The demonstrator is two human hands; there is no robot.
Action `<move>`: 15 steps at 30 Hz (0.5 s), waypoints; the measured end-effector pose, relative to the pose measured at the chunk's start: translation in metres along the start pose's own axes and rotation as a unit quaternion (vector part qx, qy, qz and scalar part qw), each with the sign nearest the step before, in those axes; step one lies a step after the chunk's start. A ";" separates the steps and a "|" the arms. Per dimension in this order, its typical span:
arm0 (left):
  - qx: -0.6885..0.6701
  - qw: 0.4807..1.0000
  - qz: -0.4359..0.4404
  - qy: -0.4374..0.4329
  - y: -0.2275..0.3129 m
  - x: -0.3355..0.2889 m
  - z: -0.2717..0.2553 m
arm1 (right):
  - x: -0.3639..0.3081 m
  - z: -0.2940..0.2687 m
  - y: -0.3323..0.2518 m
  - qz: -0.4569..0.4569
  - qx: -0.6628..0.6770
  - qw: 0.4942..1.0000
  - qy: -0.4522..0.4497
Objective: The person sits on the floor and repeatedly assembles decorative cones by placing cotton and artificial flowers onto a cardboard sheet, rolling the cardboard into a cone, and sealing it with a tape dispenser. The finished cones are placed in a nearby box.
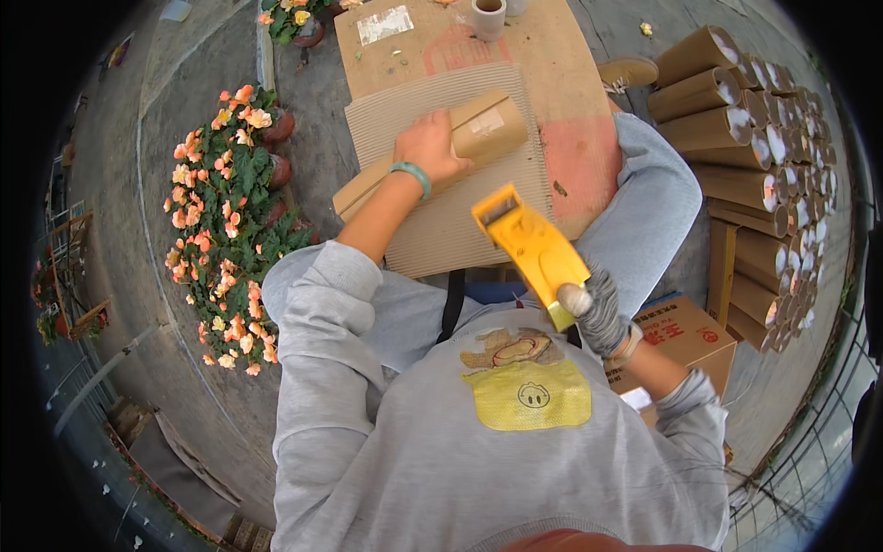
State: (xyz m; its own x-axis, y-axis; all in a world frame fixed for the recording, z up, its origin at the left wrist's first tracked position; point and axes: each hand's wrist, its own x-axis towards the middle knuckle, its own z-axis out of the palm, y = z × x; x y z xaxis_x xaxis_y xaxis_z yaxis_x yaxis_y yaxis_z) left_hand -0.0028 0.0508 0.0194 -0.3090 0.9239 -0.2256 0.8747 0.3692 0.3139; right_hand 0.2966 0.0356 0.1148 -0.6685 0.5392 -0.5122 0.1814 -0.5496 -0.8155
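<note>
A rolled brown cardboard tube (485, 131) lies slantwise on a sheet of corrugated cardboard (441, 235). Clear tape shows across its seam near the far right end. My left hand (430, 147), bare and with a green bangle at the wrist, is closed over the middle of the tube and holds it down. In my right hand (591, 308), which wears a grey knit glove, is a yellow tape dispenser (529, 244). Its cutting end points up and left, apart from the tube, above the sheet's near right edge.
Beneath the sheet is a cardboard-topped work surface (575, 74) with a cup (488, 18) at its far edge. Several finished tubes (708, 133) are stacked at the right. Potted orange flowers (235, 221) stand at the left. A printed carton (681, 345) sits by my right arm.
</note>
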 end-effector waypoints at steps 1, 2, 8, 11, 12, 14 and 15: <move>0.010 0.999 0.020 0.046 0.003 -0.007 0.007 | 0.012 -0.002 -0.013 -0.097 -0.052 0.994 -0.028; 0.025 0.996 0.032 0.079 0.007 -0.015 0.014 | 0.022 -0.001 -0.025 -0.095 -0.042 0.994 -0.028; 0.003 0.983 0.022 0.182 0.017 -0.030 0.032 | 0.091 0.006 -0.054 -0.028 -0.044 0.998 -0.038; 0.059 0.994 0.042 0.076 0.015 -0.025 0.018 | 0.093 -0.006 -0.040 -0.046 -0.012 0.998 -0.045; 0.041 0.995 0.050 0.075 0.014 -0.022 0.012 | 0.091 -0.013 -0.036 -0.045 -0.010 0.997 -0.064; 0.041 0.998 0.029 0.036 0.012 -0.016 0.001 | 0.071 -0.023 -0.024 0.006 -0.019 0.997 -0.075; 0.025 1.000 0.017 -0.004 0.010 -0.014 -0.003 | 0.056 -0.028 -0.017 0.020 -0.018 0.996 -0.083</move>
State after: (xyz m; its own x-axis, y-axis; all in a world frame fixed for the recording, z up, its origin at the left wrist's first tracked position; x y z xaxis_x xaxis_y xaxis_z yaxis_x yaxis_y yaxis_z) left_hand 0.0093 0.0423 0.0281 -0.2761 0.9347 -0.2238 0.9023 0.3323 0.2746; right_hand 0.2755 0.0932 0.0926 -0.7702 0.4030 -0.4943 0.2332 -0.5435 -0.8064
